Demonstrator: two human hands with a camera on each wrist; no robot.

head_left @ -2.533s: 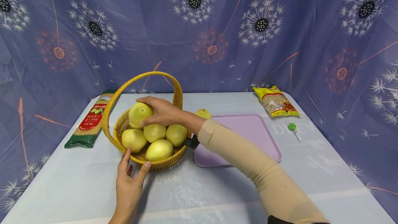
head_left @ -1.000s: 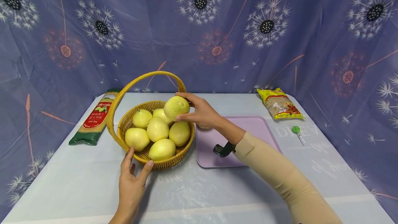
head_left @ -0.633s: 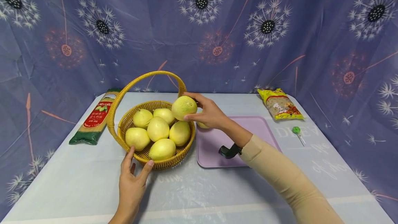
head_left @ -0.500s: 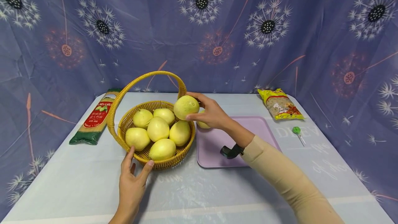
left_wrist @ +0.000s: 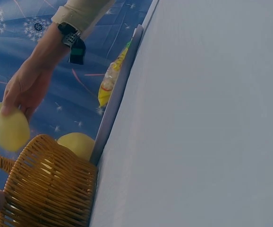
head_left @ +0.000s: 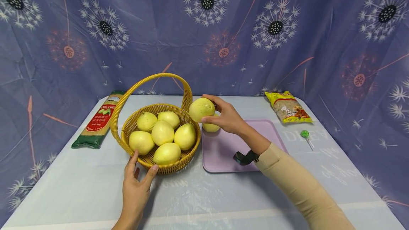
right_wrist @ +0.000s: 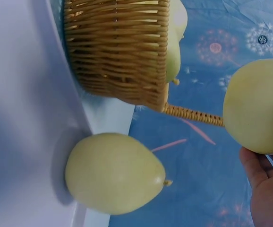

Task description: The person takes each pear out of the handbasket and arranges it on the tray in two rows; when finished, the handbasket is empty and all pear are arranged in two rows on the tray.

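Note:
My right hand (head_left: 225,116) grips a pale yellow pear (head_left: 202,109) between thumb and fingers, raised near the right side of the woven basket (head_left: 172,168). The pear hangs in the air in both wrist views. Several more pears (head_left: 163,132) lie inside the basket, which has a tall arched handle (head_left: 150,78). My left hand (head_left: 135,191) rests at the basket's front left, index finger and thumb spread against its rim. Behind the held pear, another pear (right_wrist: 113,172) sits on the lilac tray (head_left: 220,157), at its back left corner.
A red and green spaghetti pack (head_left: 97,120) lies behind the basket on the left. At the back right is a yellow snack bag (head_left: 287,107), with a green lollipop (head_left: 304,133) in front of it. A patterned curtain (head_left: 153,34) hangs behind the table.
My right hand has lifted the pear from the back left of the basket and carried it right, past the rim toward the tray. My left hand has stayed at the basket.

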